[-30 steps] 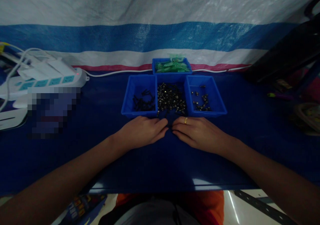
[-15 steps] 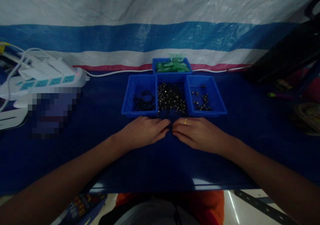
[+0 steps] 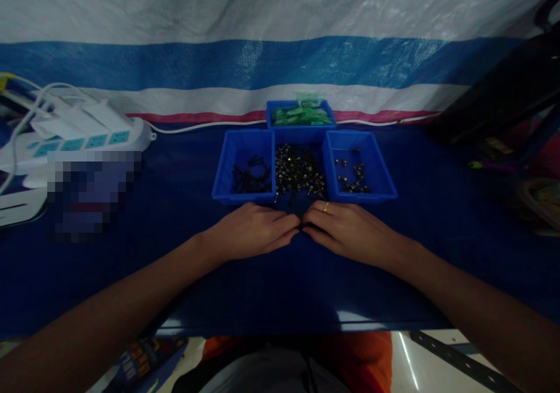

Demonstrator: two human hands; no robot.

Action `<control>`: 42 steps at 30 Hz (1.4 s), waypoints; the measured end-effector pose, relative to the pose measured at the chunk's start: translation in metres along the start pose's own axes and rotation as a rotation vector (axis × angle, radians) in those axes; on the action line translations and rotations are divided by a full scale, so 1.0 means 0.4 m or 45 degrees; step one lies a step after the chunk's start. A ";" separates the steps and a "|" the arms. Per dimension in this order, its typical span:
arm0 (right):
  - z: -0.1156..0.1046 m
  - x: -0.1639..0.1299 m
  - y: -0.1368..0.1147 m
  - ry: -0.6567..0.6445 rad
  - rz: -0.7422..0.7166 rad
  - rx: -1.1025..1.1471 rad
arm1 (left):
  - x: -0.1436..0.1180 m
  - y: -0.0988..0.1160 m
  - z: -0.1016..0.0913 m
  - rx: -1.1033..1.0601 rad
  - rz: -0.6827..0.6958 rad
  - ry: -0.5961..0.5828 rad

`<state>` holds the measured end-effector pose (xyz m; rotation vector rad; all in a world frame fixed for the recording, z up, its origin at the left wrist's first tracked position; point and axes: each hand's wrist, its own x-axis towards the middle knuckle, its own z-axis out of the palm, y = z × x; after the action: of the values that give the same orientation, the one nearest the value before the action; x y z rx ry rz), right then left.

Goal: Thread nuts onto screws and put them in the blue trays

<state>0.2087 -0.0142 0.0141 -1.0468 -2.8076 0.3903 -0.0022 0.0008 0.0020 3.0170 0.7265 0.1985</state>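
both hands lay palm-down on the blue tabletop [image 3: 131, 265], fingertips meeting just in front of the middle bin [image 3: 300, 174] w/ its heap of dark screws [image 3: 300, 176]. left hand [image 3: 251, 230] was flat, fingers loosely together, holding nothing visible. right hand [image 3: 347, 230], w/ a ring [image 3: 325, 207], was likewise flat; whether anything sat pinched betw. the fingertips couldn't be told. left bin [image 3: 245, 168] held a few black parts, right bin [image 3: 359, 165] a few small pieces. behind, a bin of green bits [image 3: 301, 115]. power strip [image 3: 74, 139] far left; striped tarp [image 3: 280, 60] at back.
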 end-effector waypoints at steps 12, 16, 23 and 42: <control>0.001 -0.003 -0.004 0.017 0.003 -0.066 | 0.004 0.003 -0.002 -0.038 -0.031 -0.028; -0.002 -0.002 -0.001 0.025 0.008 -0.052 | 0.005 0.003 -0.005 -0.047 -0.050 -0.015; 0.007 -0.003 0.002 0.053 -0.024 -0.069 | 0.005 0.007 -0.011 -0.042 -0.033 0.133; -0.005 -0.004 -0.003 0.047 -0.035 0.039 | -0.002 0.001 -0.009 -0.072 0.030 0.092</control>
<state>0.2095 -0.0158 0.0162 -0.9979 -2.7716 0.4050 -0.0032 0.0000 0.0056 2.9793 0.6790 0.3252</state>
